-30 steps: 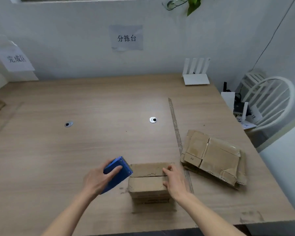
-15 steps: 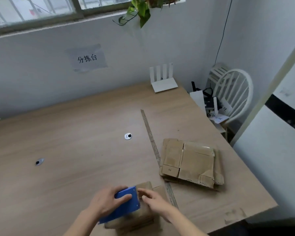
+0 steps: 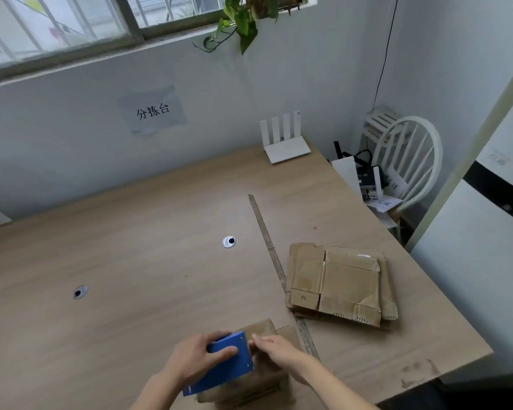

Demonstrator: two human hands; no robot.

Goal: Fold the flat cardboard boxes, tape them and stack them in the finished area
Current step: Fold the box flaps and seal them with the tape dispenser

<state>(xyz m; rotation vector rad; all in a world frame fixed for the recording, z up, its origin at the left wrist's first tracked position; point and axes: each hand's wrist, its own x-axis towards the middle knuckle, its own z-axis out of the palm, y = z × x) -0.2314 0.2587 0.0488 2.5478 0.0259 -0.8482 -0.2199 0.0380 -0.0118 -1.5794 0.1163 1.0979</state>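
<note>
Folded box [image 3: 264, 329] is sitting at the near edge of the table [image 3: 131, 261], partly hidden under both hands; brown corrugated cardboard, creased, top flaps meeting. Its long axis cannot be told.

Left hand [image 3: 194, 361] is gripping a blue tape dispenser [image 3: 222, 362], thumb lying across its flat face. The dispenser is a smooth rectangular slab, long axis running from lower left up to the right, its upper end resting over the box top.

Right hand [image 3: 276, 355] is lying on the box just beside the dispenser's upper end, fingertips [image 3: 256, 340] together at that edge; whether they are pinching tape cannot be told.

Stack of flat boxes [image 3: 338, 282] is lying to the right, well apart from the hands; same worn brown cardboard, ragged fluted edges, long axis roughly left to right. A thin strip [image 3: 267, 241] is running along the table beside the stack, pointing away from the person. The table is pale wood-grain laminate.
</note>
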